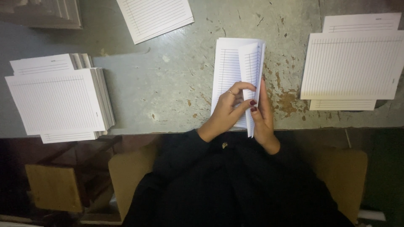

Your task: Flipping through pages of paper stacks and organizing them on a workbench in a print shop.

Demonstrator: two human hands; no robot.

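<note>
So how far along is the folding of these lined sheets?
Done, it seems: a thick stack of lined sheets at the left. In hand: the left hand and right hand hold a folded bundle of sheets at the table's middle. Left, perhaps: the flat pile at the right.

I saw open surface [168,84] between the left stack of lined sheets [59,101] and the folded sheets [237,75] that my hands held, wide enough to pass. On the right, a narrower bare strip separated them from the right stack [351,65]. A loose sheet [155,17] blocked the far edge.
</note>
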